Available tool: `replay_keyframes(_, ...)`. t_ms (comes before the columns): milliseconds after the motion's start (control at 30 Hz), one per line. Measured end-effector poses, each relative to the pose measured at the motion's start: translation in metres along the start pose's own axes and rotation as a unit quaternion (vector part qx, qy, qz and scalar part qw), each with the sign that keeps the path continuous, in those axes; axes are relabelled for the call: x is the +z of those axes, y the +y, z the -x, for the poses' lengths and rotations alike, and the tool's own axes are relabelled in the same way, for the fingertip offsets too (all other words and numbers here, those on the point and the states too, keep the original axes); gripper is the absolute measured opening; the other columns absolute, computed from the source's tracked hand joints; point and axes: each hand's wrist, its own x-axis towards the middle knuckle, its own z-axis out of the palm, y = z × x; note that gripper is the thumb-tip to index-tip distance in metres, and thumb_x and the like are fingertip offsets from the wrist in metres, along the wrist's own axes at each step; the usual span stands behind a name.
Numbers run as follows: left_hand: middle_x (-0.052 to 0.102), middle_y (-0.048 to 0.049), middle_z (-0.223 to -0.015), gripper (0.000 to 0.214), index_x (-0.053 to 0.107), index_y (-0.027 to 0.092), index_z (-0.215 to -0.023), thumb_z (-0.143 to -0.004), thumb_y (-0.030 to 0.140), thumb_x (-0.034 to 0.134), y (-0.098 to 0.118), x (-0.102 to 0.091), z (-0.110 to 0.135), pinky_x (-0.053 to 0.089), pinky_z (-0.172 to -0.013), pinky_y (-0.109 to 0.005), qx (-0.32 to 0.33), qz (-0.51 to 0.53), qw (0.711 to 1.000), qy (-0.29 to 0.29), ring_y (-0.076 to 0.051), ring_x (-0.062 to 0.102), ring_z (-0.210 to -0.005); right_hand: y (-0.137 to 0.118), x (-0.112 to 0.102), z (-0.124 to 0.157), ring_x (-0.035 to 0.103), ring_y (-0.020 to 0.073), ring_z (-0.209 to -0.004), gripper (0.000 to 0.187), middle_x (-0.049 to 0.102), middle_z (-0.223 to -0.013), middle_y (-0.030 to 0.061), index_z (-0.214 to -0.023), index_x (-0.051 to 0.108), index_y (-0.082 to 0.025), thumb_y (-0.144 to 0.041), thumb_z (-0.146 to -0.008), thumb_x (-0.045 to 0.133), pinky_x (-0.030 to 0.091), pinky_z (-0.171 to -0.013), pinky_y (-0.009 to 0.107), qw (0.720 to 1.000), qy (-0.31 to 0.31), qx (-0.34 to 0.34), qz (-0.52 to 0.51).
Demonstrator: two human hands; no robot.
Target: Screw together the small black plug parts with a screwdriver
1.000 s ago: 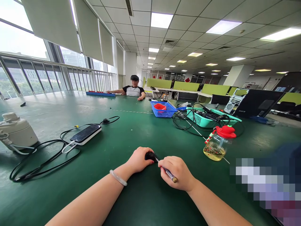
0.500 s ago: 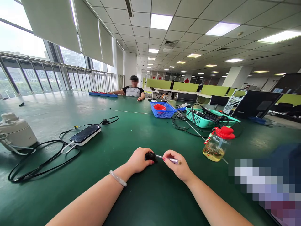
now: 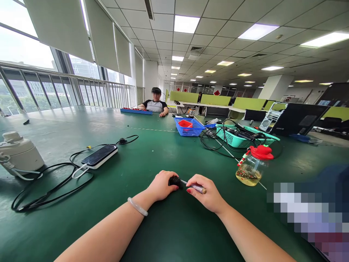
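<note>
My left hand (image 3: pixel 163 186) is closed around a small black object (image 3: pixel 175 181) on the green table (image 3: pixel 152 160). Its kind is hard to make out, and my fingers cover part of it. In my right hand (image 3: pixel 205 191) is a screwdriver (image 3: pixel 198 188) with a pale, shiny handle, gripped between thumb and fingers. The metal shaft points left, and its tip meets the right side of the black object.
To the left lie a phone-like device (image 3: pixel 100 156) with black cables and a white jug (image 3: pixel 20 154). On the right stands a red-lidded bottle (image 3: pixel 251 171). Behind are a blue basket (image 3: pixel 191 131) and a teal basket (image 3: pixel 231 140) of cables. Across the table sits a person (image 3: pixel 155 103).
My right hand has shifted slightly left with the screwdriver, and its thumb has moved. The blue tray by the far person has slid to the right. My left hand stays nearly still.
</note>
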Motion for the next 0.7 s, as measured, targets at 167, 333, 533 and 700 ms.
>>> replay_keyframes(167, 0.068, -0.0032, -0.107, 0.035, 0.065, 0.027, -0.109, -0.074, 0.031, 0.068, -0.001, 0.001, -0.001, 0.043, -0.097, -0.037, 0.001, -0.007, 1.000, -0.004, -0.025, 0.055, -0.110, -0.005, 0.002, 0.001, 0.060, 0.0161, -0.074, 0.016, 0.063, -0.082, 0.0037, -0.091, 0.066, -0.023, -0.036, -0.090, 0.057, 0.048, -0.067, 0.028, 0.999, 0.001, -0.043, 0.025)
replay_keyframes(333, 0.068, -0.0025, -0.106, 0.034, 0.065, 0.027, -0.108, -0.074, 0.030, 0.068, 0.001, -0.001, -0.001, 0.044, -0.096, -0.037, 0.004, -0.004, 1.000, -0.007, -0.025, 0.056, -0.108, 0.004, 0.002, 0.000, 0.055, 0.0150, -0.061, 0.023, 0.058, -0.071, 0.0011, -0.085, 0.061, -0.023, -0.044, -0.090, 0.054, 0.046, -0.058, 0.027, 0.993, 0.066, 0.088, -0.030)
replay_keyframes(533, 0.068, -0.0019, -0.105, 0.033, 0.065, 0.028, -0.108, -0.074, 0.030, 0.066, 0.003, -0.003, 0.000, 0.045, -0.094, -0.037, 0.004, -0.005, 1.000, -0.011, -0.025, 0.056, -0.106, 0.030, 0.003, -0.005, 0.052, 0.0123, -0.051, 0.040, 0.058, -0.063, -0.0020, -0.078, 0.055, -0.021, -0.057, -0.071, 0.071, 0.045, -0.053, 0.026, 0.925, 0.147, 0.235, -0.261)
replay_keyframes(700, 0.068, -0.0022, -0.104, 0.034, 0.065, 0.028, -0.109, -0.075, 0.031, 0.065, 0.004, -0.004, 0.001, 0.045, -0.093, -0.036, 0.002, -0.004, 1.000, -0.013, -0.025, 0.056, -0.107, 0.034, 0.001, -0.006, 0.058, 0.0134, -0.059, 0.040, 0.061, -0.061, -0.0017, -0.074, 0.061, -0.018, -0.048, -0.059, 0.083, 0.050, -0.062, 0.028, 0.877, 0.154, 0.302, -0.341)
